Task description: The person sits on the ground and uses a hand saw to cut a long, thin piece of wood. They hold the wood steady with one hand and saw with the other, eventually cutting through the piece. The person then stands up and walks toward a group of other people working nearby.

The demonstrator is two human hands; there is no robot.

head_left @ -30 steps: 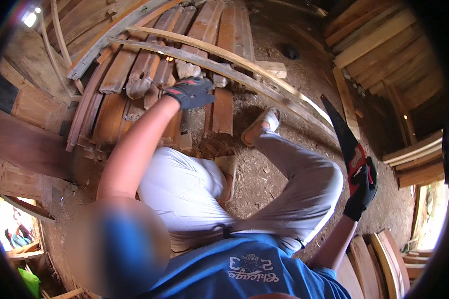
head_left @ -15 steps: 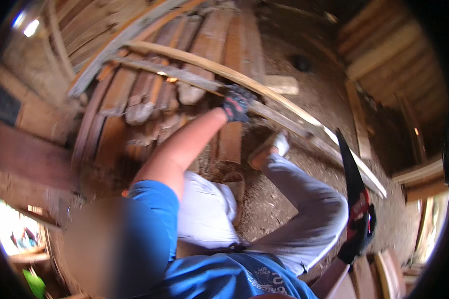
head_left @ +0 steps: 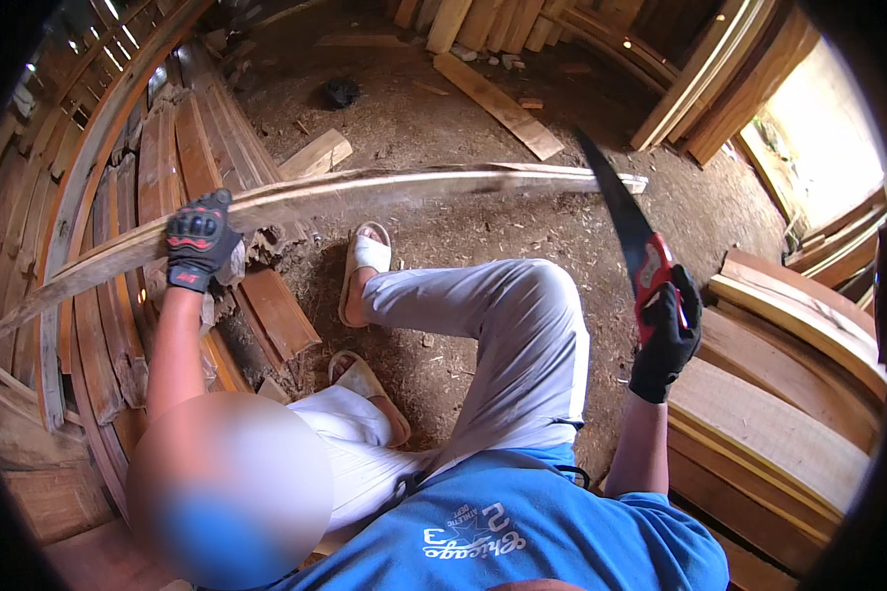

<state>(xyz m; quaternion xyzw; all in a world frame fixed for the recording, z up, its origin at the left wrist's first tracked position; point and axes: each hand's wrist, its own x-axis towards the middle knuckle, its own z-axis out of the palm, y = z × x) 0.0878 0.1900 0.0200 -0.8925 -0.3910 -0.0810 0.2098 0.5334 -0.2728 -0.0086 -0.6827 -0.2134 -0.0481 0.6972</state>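
Plank (head_left: 364, 192) gripped by left hand (head_left: 199, 246); right hand (head_left: 668, 340) clenches handsaw (head_left: 625, 222).

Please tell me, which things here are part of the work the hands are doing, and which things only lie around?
In hand:
- long curved wooden strip, gripped by the gloved left hand
- hand saw with red handle, held by the gloved right hand

Lying about:
- short plank on the dirt floor
- small wood offcut
- stacked boards at right
- dark round object
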